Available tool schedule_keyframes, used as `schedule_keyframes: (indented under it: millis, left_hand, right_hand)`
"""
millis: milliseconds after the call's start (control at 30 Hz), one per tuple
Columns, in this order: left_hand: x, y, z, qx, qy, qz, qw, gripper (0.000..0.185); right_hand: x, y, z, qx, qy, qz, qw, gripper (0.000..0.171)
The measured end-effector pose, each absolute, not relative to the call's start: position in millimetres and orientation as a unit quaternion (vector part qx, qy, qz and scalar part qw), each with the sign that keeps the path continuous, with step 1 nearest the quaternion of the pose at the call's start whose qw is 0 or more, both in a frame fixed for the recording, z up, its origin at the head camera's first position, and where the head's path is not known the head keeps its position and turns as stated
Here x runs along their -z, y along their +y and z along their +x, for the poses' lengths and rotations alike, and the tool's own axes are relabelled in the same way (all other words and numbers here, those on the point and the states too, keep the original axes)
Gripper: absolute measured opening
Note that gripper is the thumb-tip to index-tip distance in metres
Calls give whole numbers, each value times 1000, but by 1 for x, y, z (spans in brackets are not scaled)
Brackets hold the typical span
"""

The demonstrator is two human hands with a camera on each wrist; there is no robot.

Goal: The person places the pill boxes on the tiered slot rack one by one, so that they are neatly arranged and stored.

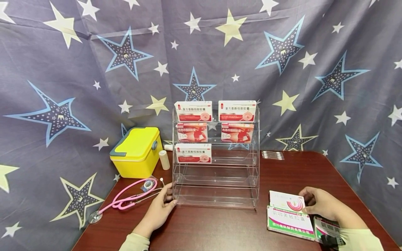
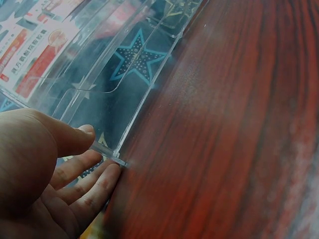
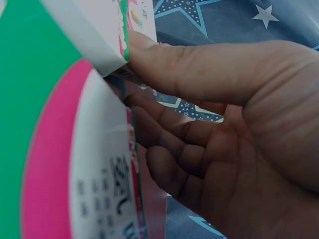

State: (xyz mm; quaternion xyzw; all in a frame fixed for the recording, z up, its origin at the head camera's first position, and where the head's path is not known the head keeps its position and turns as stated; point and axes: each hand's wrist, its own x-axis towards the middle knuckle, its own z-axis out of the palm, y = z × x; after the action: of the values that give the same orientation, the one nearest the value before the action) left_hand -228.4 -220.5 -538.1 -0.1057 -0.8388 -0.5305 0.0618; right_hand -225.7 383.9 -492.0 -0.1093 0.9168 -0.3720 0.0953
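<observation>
A clear acrylic display rack [image 1: 216,202] stands on the table, medicine boxes on its upper tiers. My left hand [image 1: 158,211] holds its lower left corner; in the left wrist view the thumb [image 2: 82,137] lies along the side edge and the fingers are around the bottom. At the right, my right hand [image 1: 323,205] grips the right end of a white medicine box [image 1: 282,200] with pink arcs. The right wrist view has the thumb [image 3: 159,62] pressed on that box, fingers bent beside it. Closer to me lies a green-and-white medicine box [image 1: 290,223], with another green box [image 1: 326,226] beside it.
Left of the rack are a yellow case [image 1: 138,153], a white roll [image 1: 164,160] and a pink stethoscope [image 1: 125,202]. A clear pack of thin tubes [image 1: 272,155] lies at the back right. Behind the table hangs a star-patterned cloth [image 1: 201,52].
</observation>
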Motion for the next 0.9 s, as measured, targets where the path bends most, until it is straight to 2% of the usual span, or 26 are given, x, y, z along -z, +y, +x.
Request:
schedule_keyframes:
  millis: [433, 733, 900]
  left_hand:
    - [536, -219, -227, 553, -824, -107, 64, 62]
    - [535, -219, -227, 554, -824, -103, 62, 61]
    - [535, -219, -227, 555, -823, -109, 62, 60]
  right_hand:
    - [488, 380, -225, 345, 935, -73, 39, 38]
    - [486, 384, -221, 329, 941, -75, -7, 16]
    - [473, 386, -221, 333, 939, -56, -72, 19]
